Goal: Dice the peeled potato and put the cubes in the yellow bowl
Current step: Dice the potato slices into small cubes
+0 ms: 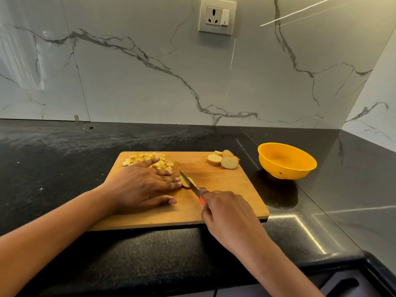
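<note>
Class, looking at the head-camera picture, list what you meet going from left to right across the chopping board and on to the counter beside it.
pile of potato cubes → knife → potato slices → yellow bowl

A black speckled stone counter (64, 168) runs along a glossy white wall of marble-look tiles with grey veins (128, 82) and turns a corner at the right. A beige electrical socket plate with one rocker switch (217, 16) sits high on that wall. A rectangular wooden cutting board (225, 189) lies flat near the counter's front edge. A small round hole (91, 127) shows in the counter at the back left.
</note>
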Available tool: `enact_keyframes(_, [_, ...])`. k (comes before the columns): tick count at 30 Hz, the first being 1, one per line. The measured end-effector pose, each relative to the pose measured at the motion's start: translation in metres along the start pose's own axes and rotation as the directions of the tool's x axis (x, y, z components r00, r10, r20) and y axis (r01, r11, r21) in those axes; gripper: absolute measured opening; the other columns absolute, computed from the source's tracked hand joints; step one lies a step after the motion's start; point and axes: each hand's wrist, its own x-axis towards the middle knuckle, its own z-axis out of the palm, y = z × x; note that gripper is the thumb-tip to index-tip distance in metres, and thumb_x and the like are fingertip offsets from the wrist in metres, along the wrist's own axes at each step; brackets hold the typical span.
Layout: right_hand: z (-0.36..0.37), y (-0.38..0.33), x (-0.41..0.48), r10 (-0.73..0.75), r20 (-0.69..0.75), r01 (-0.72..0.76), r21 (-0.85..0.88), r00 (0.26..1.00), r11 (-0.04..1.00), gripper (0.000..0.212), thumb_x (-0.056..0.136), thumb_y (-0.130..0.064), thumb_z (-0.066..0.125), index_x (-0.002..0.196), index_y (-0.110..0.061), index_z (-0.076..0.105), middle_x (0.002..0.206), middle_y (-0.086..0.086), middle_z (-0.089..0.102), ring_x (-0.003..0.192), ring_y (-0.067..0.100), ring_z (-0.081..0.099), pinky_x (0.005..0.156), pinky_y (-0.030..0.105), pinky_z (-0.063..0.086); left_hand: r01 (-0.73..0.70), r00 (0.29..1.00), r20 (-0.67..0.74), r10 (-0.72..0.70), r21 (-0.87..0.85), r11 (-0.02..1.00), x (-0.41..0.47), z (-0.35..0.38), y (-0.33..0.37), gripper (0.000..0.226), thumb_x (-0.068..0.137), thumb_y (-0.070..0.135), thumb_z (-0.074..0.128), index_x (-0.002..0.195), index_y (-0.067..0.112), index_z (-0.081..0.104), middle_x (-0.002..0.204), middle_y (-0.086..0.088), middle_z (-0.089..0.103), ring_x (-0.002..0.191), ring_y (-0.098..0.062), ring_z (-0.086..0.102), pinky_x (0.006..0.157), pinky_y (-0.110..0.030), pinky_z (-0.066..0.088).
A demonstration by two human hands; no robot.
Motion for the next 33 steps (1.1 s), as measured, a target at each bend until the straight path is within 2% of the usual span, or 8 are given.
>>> enact_keyframes(7, [-0.005,-0.003,0.023,0.01,0.1,-0.011,0.005,0.995,1.0,0.04,0.101,-0.028,0.039,0.14,-0.019,0.044,0.109,0.003,0.061,0.094,0.018,0.057,0.074,0.031,0.047,-0.009,0.999,-0.048,0.009,0.006,1.0,-0.001,0.003,-0.002,0.065,0.088,0.074,0.001,0.136,0.041,0.03,0.141,0.017,0.039,0.135,0.001,0.028,0.112,-0.035,-0.006])
enact_keyframes(13, [-0.008,-0.003,-0.018,0.009,0.068,-0.007,-0.031,0.998,0.999,0.049,0.102,-0.029,0.033,0.15,-0.022,0.026,0.115,0.001,0.059,0.101,0.019,0.055,0.072,0.029,0.038,0.01,1.0,0.005,-0.01,0.007,1.0,0.001,0.002,-0.001,0.075,0.078,0.079,-0.01,0.137,0.047,0.022,0.145,0.024,0.027,0.137,0.007,0.014,0.11,-0.026,-0.016])
enact_keyframes(18, [-0.017,-0.005,-0.032,0.01,0.065,-0.008,-0.032,0.998,0.999,0.048,0.102,-0.028,0.032,0.15,-0.022,0.026,0.114,0.0,0.06,0.1,0.018,0.056,0.07,0.028,0.037,-0.008,1.0,-0.015,0.008,-0.01,1.0,0.001,0.003,-0.002,0.074,0.079,0.078,-0.009,0.137,0.046,0.023,0.144,0.024,0.027,0.137,0.006,0.016,0.111,-0.026,-0.014])
enact_keyframes(23, [-0.04,0.005,-0.043,0.013,0.049,-0.013,-0.011,0.999,1.0,0.043,0.101,-0.034,0.036,0.144,-0.03,0.037,0.101,-0.007,0.061,0.085,0.011,0.055,0.066,0.024,0.043,-0.028,0.994,-0.11,0.017,-0.098,0.995,-0.002,0.007,-0.002,0.061,0.089,0.073,0.007,0.134,0.041,0.036,0.138,0.019,0.045,0.132,0.003,0.032,0.114,-0.035,0.0])
enact_keyframes(26, [-0.05,0.016,-0.031,0.087,-0.093,-0.086,0.016,0.992,0.996,0.044,0.1,-0.035,0.04,0.144,-0.036,0.036,0.089,-0.011,0.054,0.076,0.005,0.05,0.055,0.014,0.036,-0.053,0.977,-0.214,0.027,-0.12,0.991,-0.001,0.008,-0.002,0.054,0.094,0.065,0.02,0.128,0.037,0.051,0.128,0.017,0.057,0.123,0.003,0.046,0.113,-0.041,0.014])
enact_keyframes(28, [-0.043,0.027,-0.009,0.171,-0.174,-0.167,0.037,0.97,0.985,0.043,0.099,-0.033,0.043,0.143,-0.033,0.04,0.096,-0.007,0.062,0.074,0.005,0.047,0.052,0.014,0.03,-0.075,0.944,-0.331,0.02,-0.154,0.985,0.0,0.008,-0.001,0.047,0.095,0.059,0.031,0.118,0.033,0.062,0.116,0.016,0.065,0.11,0.004,0.057,0.11,-0.043,0.027])
enact_keyframes(30, [-0.027,0.034,0.017,0.247,-0.218,-0.235,0.079,0.944,0.969,0.043,0.099,-0.031,0.044,0.142,-0.028,0.044,0.106,-0.003,0.067,0.078,0.008,0.052,0.059,0.018,0.035,-0.071,0.917,-0.399,-0.015,-0.198,0.978,0.006,0.005,-0.002,0.045,0.093,0.061,0.036,0.117,0.034,0.062,0.113,0.016,0.066,0.105,0.004,0.059,0.108,-0.04,0.033])
enact_keyframes(33, [-0.008,0.039,0.039,0.33,-0.246,-0.291,0.181,0.912,0.939,0.043,0.1,-0.03,0.044,0.142,-0.025,0.045,0.118,0.0,0.066,0.099,0.015,0.061,0.071,0.024,0.038,0.047,0.978,-0.181,-0.105,-0.297,0.954,0.02,-0.003,-0.003,0.046,0.085,0.064,0.043,0.128,0.046,0.042,0.129,0.019,0.053,0.118,0.005,0.044,0.109,-0.031,0.033])
